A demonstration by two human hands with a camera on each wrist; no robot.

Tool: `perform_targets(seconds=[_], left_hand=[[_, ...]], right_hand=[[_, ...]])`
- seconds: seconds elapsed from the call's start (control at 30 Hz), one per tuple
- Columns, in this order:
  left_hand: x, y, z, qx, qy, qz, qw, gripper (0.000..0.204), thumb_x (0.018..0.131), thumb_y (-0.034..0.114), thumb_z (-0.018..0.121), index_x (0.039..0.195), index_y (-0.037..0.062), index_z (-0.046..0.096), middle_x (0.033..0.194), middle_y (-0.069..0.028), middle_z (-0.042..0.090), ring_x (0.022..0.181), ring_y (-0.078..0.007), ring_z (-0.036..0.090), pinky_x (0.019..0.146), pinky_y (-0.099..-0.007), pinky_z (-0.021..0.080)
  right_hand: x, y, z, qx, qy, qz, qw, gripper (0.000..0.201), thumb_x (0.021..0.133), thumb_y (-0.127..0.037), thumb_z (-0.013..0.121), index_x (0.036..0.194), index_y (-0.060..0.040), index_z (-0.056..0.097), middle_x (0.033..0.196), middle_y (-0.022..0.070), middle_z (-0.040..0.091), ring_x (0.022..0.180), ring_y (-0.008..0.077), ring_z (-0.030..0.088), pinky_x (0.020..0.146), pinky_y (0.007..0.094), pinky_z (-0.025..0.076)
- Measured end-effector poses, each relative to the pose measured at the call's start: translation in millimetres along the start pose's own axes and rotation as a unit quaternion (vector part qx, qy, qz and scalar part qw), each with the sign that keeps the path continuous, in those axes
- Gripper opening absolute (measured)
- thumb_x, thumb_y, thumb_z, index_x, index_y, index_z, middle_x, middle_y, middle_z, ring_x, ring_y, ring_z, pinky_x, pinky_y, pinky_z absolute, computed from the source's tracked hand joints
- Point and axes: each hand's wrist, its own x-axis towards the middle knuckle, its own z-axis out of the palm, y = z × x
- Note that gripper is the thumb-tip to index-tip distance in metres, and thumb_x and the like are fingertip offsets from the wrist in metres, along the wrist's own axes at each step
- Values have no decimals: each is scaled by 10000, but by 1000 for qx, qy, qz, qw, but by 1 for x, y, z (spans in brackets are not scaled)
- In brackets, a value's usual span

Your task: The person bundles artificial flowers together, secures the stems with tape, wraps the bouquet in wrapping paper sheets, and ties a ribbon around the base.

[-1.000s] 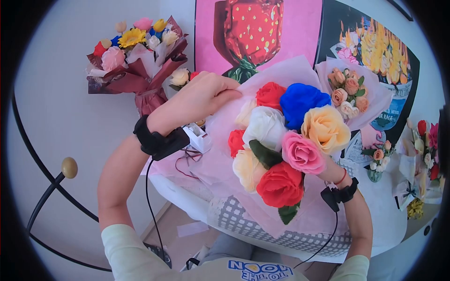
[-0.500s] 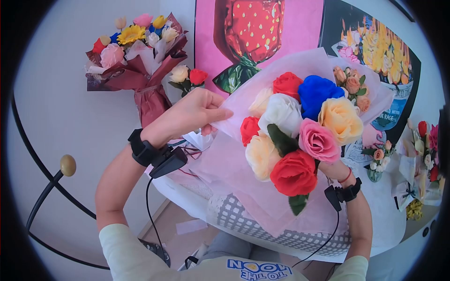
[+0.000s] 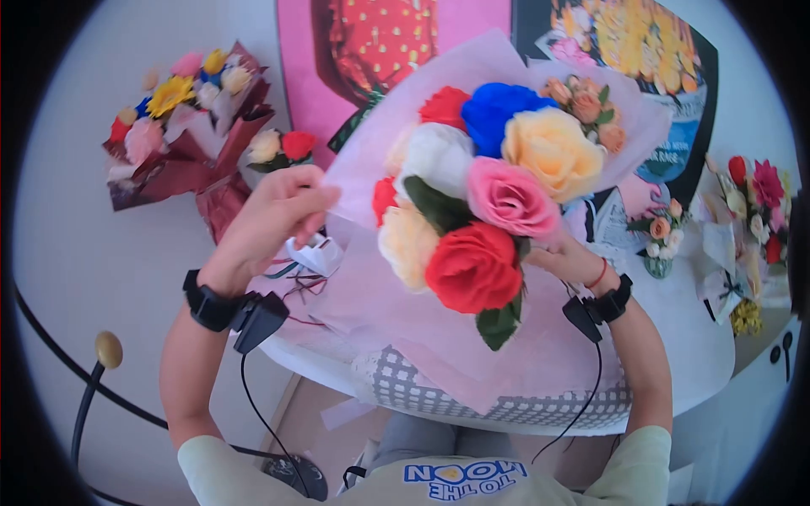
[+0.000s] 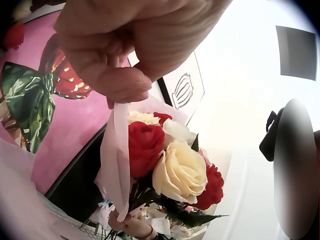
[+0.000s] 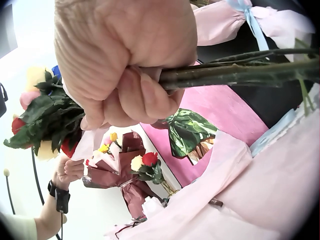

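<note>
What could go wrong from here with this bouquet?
The left hand pinches the thin pink paper at its edge, so a hard pull might crease or tear it. Only the right hand grips the bundled stems; if that grip loosened, the roses could shift or spread out of their cluster.
</note>
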Motion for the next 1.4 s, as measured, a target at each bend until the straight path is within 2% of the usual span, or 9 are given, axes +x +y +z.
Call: perform_targets(seconds=[0.1, 0.2, 0.27, 0.33, 0.6, 0.7, 1.0, 1.33, 1.4], left_hand=[[2, -11, -6, -110, -73, 70, 989, 262, 883, 302, 438, 897, 45, 484, 577, 1, 469, 469, -60, 414, 401, -192, 319], [-1, -16, 9, -167, -71, 81, 980, 426, 903, 423, 294, 1011, 41, 449, 680, -31, 480, 549, -85, 445, 466, -215, 366], [4, -25, 14, -202, -119, 106, 966, 519, 898, 468, 235, 1075, 25, 439, 760, -49, 471, 629, -109, 472, 542, -239, 398], [6, -31, 32, -241, -33, 143, 959, 532, 893, 468, 262, 1111, 12, 426, 781, -48, 470, 681, -125, 483, 579, -248, 408], [29, -49, 91, -138, -75, 185, 970, 299, 858, 233, 500, 1065, 19, 472, 897, -66, 554, 779, -112, 535, 652, -241, 444], [34, -44, 108, -141, -37, 173, 974, 173, 834, 126, 544, 924, -22, 547, 830, -74, 608, 710, -105, 567, 617, -228, 459], [40, -41, 123, -85, 81, 181, 976, 190, 789, 105, 592, 702, -64, 596, 629, -73, 607, 547, -82, 562, 515, -207, 462], [47, -50, 130, -77, 75, 229, 968, 261, 732, 141, 665, 565, -40, 577, 517, -36, 569, 471, -47, 503, 434, -199, 379], [43, -48, 119, 40, 49, 202, 977, 228, 729, 165, 671, 738, -50, 594, 607, -45, 590, 500, -57, 508, 449, -206, 388]], right_hand=[[1, 2, 2, 19, 18, -50, 998, 185, 825, -148, 563, 942, -4, 561, 754, -44, 514, 681, 28, 433, 594, 197, 382], [3, -13, -5, 55, -34, 45, 997, 166, 833, -165, 554, 913, -19, 555, 703, -67, 479, 627, 11, 409, 520, 179, 342], [8, -9, -4, 67, -18, 23, 997, 143, 848, -194, 535, 796, -61, 531, 620, -83, 404, 541, -2, 352, 444, 175, 269], [13, -10, -3, 133, 15, 70, 989, 214, 860, -217, 516, 690, -101, 459, 566, -90, 330, 476, 6, 278, 409, 190, 210], [28, -19, 4, 168, -12, 8, 986, 267, 873, -236, 500, 649, -117, 418, 558, -84, 299, 466, 16, 244, 410, 197, 182], [31, -22, 7, 185, -27, 8, 982, 276, 877, -231, 494, 640, -113, 414, 558, -83, 300, 471, 16, 245, 413, 198, 187], [33, -20, 11, 173, 0, 24, 985, 224, 870, -211, 502, 685, -95, 454, 577, -83, 335, 480, 10, 264, 416, 190, 203], [32, -15, 12, 155, -10, -42, 987, 197, 881, -167, 469, 709, -75, 441, 570, -65, 332, 482, 21, 275, 423, 189, 204], [31, -16, 10, 177, -5, -15, 984, 209, 886, -167, 468, 701, -74, 438, 567, -63, 324, 479, 22, 270, 423, 189, 201]])
